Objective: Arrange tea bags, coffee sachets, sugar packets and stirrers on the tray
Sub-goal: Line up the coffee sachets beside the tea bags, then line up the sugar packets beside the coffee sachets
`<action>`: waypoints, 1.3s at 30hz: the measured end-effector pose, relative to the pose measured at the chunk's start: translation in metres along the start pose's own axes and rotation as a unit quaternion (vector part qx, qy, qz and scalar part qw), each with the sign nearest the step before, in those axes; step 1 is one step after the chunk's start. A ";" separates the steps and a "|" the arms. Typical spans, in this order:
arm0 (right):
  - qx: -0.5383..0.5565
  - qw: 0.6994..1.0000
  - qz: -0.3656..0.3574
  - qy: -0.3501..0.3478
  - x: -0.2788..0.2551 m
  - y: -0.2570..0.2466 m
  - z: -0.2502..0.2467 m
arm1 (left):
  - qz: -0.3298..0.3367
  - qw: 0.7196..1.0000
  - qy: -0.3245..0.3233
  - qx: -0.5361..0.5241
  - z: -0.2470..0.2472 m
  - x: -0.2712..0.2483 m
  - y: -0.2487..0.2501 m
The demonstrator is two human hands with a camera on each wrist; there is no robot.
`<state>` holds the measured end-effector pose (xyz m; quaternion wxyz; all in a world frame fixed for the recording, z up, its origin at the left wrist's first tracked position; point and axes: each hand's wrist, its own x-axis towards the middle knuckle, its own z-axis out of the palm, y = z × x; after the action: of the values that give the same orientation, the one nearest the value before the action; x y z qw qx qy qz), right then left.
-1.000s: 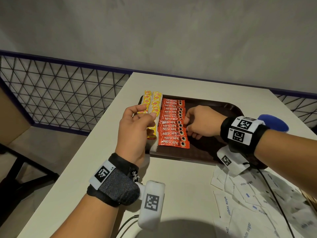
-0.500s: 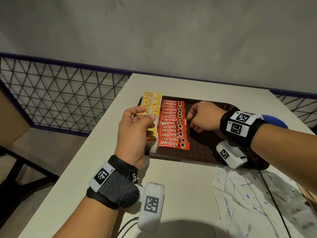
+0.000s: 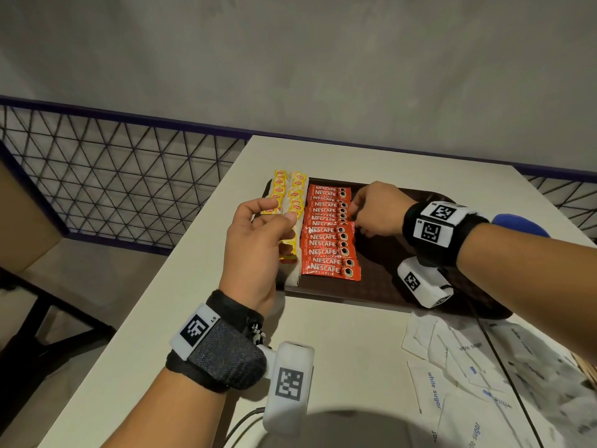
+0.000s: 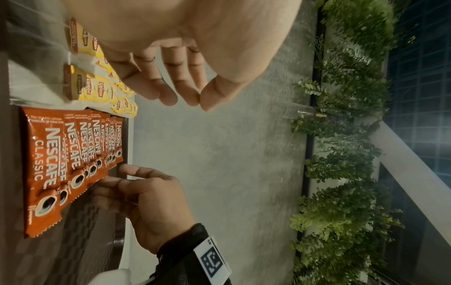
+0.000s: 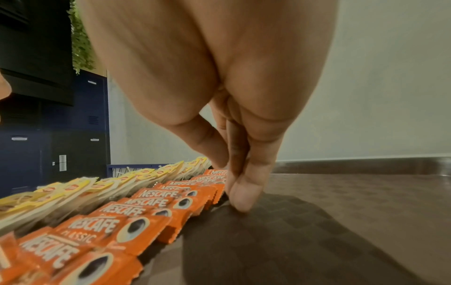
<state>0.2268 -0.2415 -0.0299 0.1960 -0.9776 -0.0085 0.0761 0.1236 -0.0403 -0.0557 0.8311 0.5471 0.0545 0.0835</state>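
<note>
While your left hand (image 3: 255, 250) hovers over the tray's left edge, its fingers hang loosely curved and apart, thumb tip near the forefinger, holding nothing that the left wrist view shows. Beneath it, along that left edge of the brown tray (image 3: 381, 286), two columns of yellow tea bags (image 3: 292, 195) carry tags reading "Lipton". Just beside them runs one overlapping column of red coffee sachets (image 3: 329, 250), each printed "NESCAFÉ CLASSIC" with a coffee cup pictured at its right end. Your right hand (image 3: 378, 210) sits at the right edge of that column, about halfway along it, fingers curled downward and pressed close together; the fingertips (image 5: 240, 200) meet the tray floor against the sachets' serrated ends. You cannot tell whether they pinch a sachet. Off the tray, by the table's near right corner, lies a loose heap of white sugar packets (image 3: 452, 367) lettered "white sugar" in blue.
</note>
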 end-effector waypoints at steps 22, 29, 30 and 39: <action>0.077 0.996 0.012 -0.033 -0.267 0.094 -0.076 | -0.013 0.971 -0.220 0.097 0.038 -0.050 0.012; 0.022 0.999 0.045 -0.009 -0.294 0.151 -0.044 | 0.011 0.724 -0.507 0.467 0.104 -0.092 0.014; 0.017 0.999 0.041 -0.009 -0.293 0.156 -0.043 | 0.026 0.678 -0.523 0.517 0.114 -0.094 0.013; -0.105 0.990 -0.054 -0.080 -0.282 0.162 -0.031 | 0.125 0.449 -0.570 0.676 0.156 -0.103 -0.023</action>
<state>-0.0490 -0.4158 -0.0233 0.0945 -0.9817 -0.0847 0.1421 0.0532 -0.2103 -0.0146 0.0241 0.8622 -0.4614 -0.2076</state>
